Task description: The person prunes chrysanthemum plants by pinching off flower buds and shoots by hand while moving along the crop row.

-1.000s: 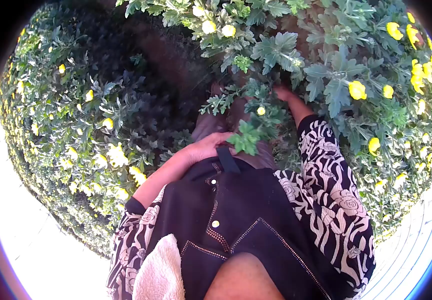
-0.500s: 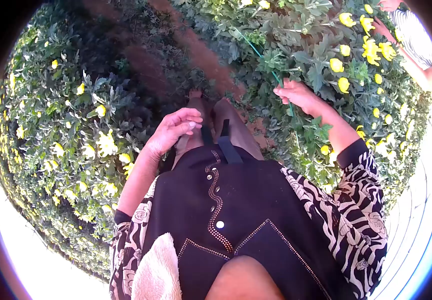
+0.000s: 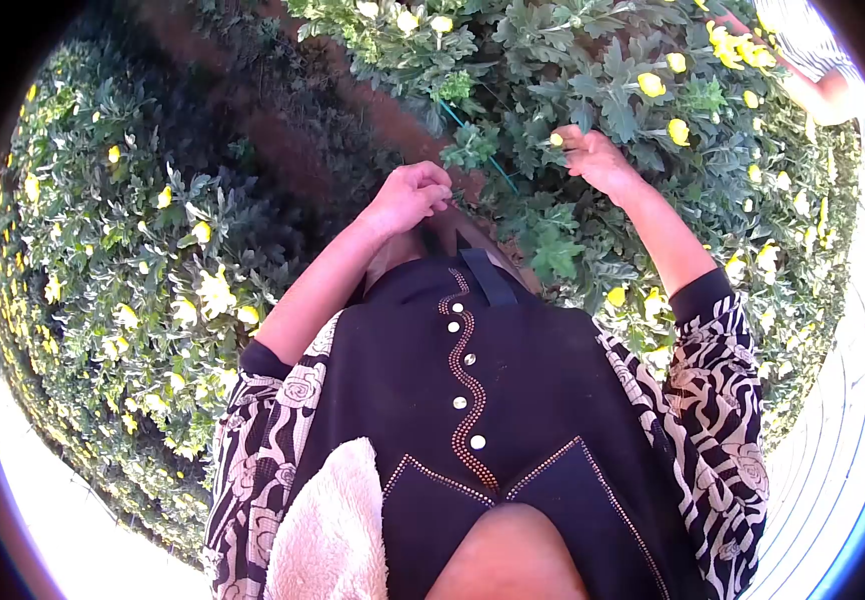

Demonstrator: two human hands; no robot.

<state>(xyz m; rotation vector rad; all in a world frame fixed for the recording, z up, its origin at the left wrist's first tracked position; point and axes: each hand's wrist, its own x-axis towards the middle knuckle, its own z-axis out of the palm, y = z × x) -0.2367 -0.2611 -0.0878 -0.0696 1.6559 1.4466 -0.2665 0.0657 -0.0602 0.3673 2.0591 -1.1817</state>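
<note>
My left hand (image 3: 411, 198) is above my lap, its fingers curled in towards the thumb; whatever may lie between them is hidden. To the right, my right hand (image 3: 598, 162) reaches over the leafy plants with bent fingers. A small yellow bud (image 3: 557, 140) shows at its fingertips. Left of that hand, a thin green string (image 3: 491, 160) runs slantwise through the leaves. Green leafy stems (image 3: 553, 245) stand below the right hand, close to my knee.
Dense plants with yellow flowers (image 3: 216, 292) fill the left side. More yellow flowers (image 3: 652, 85) stand at the upper right, near another person's arm (image 3: 821, 97). Reddish soil (image 3: 393, 120) runs between the rows. A pale fluffy cloth (image 3: 333, 520) hangs at my chest.
My left hand has risen from my lap and moved right, fingers now more curled. The right hand came out of the leaves, held the green string, and is now up and away from it.
</note>
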